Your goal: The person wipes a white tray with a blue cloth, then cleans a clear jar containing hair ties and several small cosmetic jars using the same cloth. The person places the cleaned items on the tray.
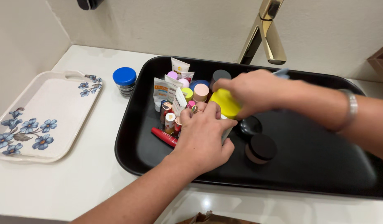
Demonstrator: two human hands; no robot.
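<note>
Below, white counter (96,174), black sink (324,166); both hands clamped on yellow-capped bottle (225,103).

The right half of the black sink (307,166) is bare, so a hand can pass there freely. The left half is crowded: tubes and small bottles (174,97) stand close together, a red lipstick (163,137) lies before them, and two dark-lidded jars (261,148) stand near the middle. The gold faucet (269,35) hangs over the back rim. On the tabletop (87,178), the floral tray (46,112) is open, and a blue-lidded jar (124,81) stands between the tray and the sink.
</note>
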